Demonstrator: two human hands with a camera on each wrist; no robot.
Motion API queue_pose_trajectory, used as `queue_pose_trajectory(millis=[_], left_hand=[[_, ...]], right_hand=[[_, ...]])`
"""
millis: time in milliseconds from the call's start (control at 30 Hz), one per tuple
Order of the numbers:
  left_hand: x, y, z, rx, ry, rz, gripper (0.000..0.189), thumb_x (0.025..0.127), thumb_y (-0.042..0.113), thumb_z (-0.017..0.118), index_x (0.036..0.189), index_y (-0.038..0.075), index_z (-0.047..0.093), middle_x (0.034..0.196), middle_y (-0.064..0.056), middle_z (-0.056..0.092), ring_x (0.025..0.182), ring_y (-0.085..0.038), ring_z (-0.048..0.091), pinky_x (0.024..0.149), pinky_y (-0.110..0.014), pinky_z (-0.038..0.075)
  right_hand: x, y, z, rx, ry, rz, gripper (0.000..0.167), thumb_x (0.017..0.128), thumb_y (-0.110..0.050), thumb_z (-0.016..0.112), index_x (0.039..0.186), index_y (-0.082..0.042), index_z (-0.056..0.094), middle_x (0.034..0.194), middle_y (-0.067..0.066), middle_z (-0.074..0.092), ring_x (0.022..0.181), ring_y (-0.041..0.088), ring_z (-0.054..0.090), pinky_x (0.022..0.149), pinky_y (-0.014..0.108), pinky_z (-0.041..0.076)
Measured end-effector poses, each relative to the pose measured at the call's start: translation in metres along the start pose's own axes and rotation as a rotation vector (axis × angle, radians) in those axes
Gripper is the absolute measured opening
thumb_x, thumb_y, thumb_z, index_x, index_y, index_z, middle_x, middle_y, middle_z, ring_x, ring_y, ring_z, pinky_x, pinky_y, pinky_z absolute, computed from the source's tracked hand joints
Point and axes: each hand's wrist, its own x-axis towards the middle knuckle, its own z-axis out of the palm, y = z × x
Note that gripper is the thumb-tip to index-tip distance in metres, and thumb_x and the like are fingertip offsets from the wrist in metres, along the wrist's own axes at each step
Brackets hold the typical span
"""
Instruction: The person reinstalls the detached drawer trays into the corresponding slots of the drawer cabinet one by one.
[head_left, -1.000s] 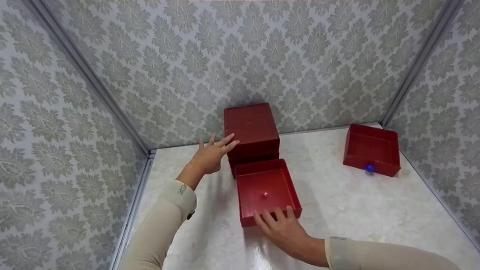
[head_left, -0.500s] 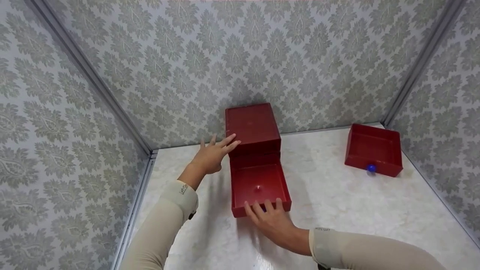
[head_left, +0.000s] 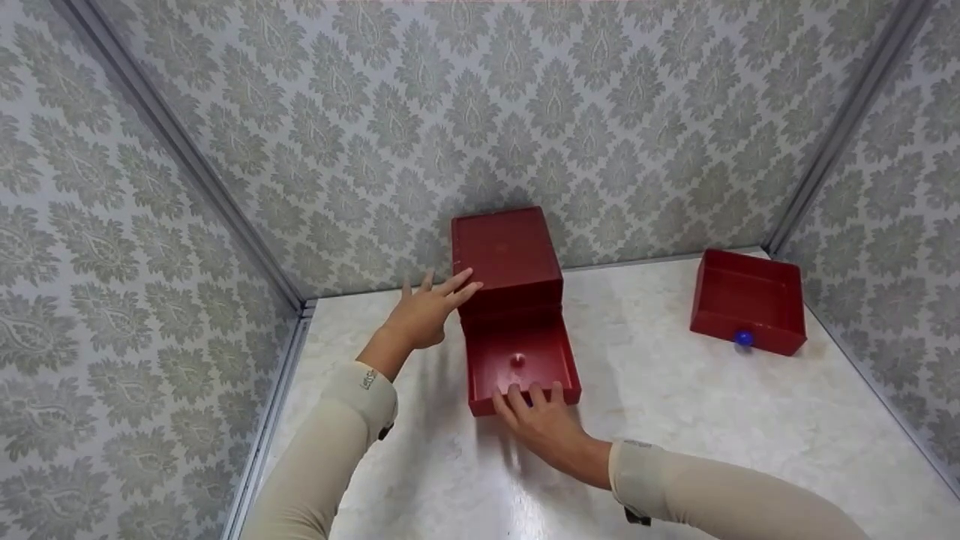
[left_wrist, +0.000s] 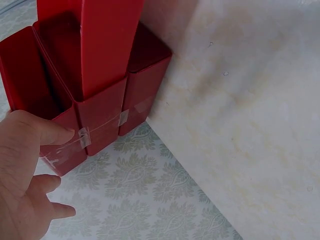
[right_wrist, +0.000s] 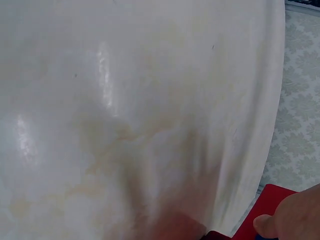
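A red drawer cabinet [head_left: 506, 247] stands against the back wall. In the left wrist view, its stacked compartments show, with strips of clear tape along the side. From the middle one juts a shallow red drawer [head_left: 517, 364], partly inside the cabinet. My left hand [head_left: 420, 315] rests on the cabinet's left side with fingers spread and straight. At the drawer's front, my right hand [head_left: 547, 431] hooks its fingers over the rim. Its thumb lies on the front face in the right wrist view, by a blue knob [right_wrist: 259, 236] that the hand mostly hides.
A second red drawer [head_left: 750, 296] with a blue knob [head_left: 743, 338] on its front sits at the far right of the white marbled table [head_left: 660, 390]. Patterned wall panels [head_left: 510, 112] close off the back and both sides.
My right hand has moved the drawer leftward into line with the cabinet, then back, deeper into its compartment. The left hand has stayed on the cabinet's side.
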Motion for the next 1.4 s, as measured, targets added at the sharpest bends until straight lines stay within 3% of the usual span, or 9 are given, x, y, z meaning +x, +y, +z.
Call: queue_pose_trajectory(millis=[233,467,600,833,1100,1267,1400], left_hand=[[0.000,0.000,-0.001,-0.010,-0.001,0.001,0.100,0.090,-0.011,0.060,0.163,0.043,0.018,0.173,0.013,0.009,0.150,-0.056,0.022,0.109,-0.081,0.025],[-0.001,0.000,0.000,-0.006,-0.004,-0.009,0.101,0.090,-0.010,0.061,0.163,0.044,0.017,0.173,0.013,0.008,0.151,-0.055,0.021,0.109,-0.081,0.024],[-0.002,0.001,-0.001,-0.004,-0.006,-0.007,0.101,0.089,-0.010,0.062,0.163,0.044,0.017,0.173,0.012,0.008,0.151,-0.056,0.020,0.109,-0.081,0.023],[0.000,0.000,0.000,0.007,-0.001,-0.004,0.101,0.090,-0.009,0.062,0.163,0.044,0.017,0.173,0.012,0.008,0.150,-0.057,0.023,0.109,-0.081,0.023],[-0.002,-0.002,0.001,-0.013,-0.005,-0.026,0.103,0.089,-0.012,0.062,0.163,0.044,0.017,0.173,0.014,0.007,0.151,-0.055,0.020,0.110,-0.081,0.021],[-0.002,0.000,0.002,-0.008,-0.003,-0.017,0.103,0.088,-0.012,0.061,0.163,0.044,0.018,0.173,0.013,0.007,0.150,-0.056,0.023,0.109,-0.083,0.021],[-0.002,0.000,-0.001,-0.007,-0.005,-0.020,0.103,0.089,-0.012,0.061,0.163,0.044,0.017,0.173,0.014,0.006,0.150,-0.056,0.022,0.109,-0.083,0.020]], right_hand=[[0.005,-0.001,0.011,-0.020,0.069,0.005,0.079,0.083,-0.038,0.082,0.152,-0.021,0.047,0.133,0.006,0.061,0.102,0.030,0.066,0.079,0.052,0.061],[0.019,0.013,0.018,-0.030,0.027,0.020,0.099,0.078,-0.039,0.088,0.158,-0.017,0.036,0.143,0.006,0.059,0.108,0.030,0.066,0.089,0.056,0.058],[0.030,0.020,0.029,-0.029,0.015,0.034,0.099,0.080,-0.037,0.087,0.160,-0.016,0.033,0.146,0.008,0.057,0.113,0.031,0.064,0.092,0.057,0.057],[0.039,0.022,0.032,-0.029,-0.082,0.008,0.105,0.084,-0.033,0.084,0.164,-0.013,0.020,0.160,0.012,0.043,0.128,0.034,0.060,0.098,0.059,0.054],[0.048,0.034,0.055,-0.085,0.125,0.057,0.078,0.098,-0.034,0.069,0.163,-0.015,0.030,0.162,0.011,0.042,0.134,0.032,0.057,0.099,0.056,0.054],[0.054,0.039,0.065,-0.071,0.138,0.069,0.077,0.099,-0.033,0.067,0.163,-0.015,0.028,0.164,0.011,0.038,0.143,0.031,0.048,0.107,0.057,0.049],[0.049,0.033,0.064,-0.067,0.133,0.079,0.079,0.099,-0.033,0.067,0.164,-0.019,0.026,0.169,0.009,0.029,0.154,0.029,0.033,0.116,0.061,0.037]])
